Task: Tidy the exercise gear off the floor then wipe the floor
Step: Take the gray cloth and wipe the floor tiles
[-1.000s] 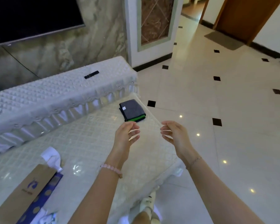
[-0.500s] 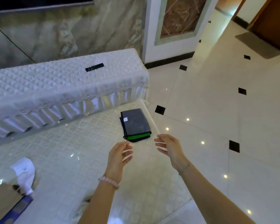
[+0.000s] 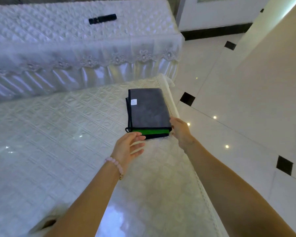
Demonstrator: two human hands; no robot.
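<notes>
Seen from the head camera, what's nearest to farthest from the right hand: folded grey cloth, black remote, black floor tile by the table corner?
1. Folded grey cloth, at the right hand, on the table.
2. Black floor tile, just beyond the table corner.
3. Black remote, far back on the covered bench.

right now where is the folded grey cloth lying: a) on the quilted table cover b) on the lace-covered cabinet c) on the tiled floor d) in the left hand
a: the folded grey cloth lies flat on the quilted table cover, near its right edge.
</notes>
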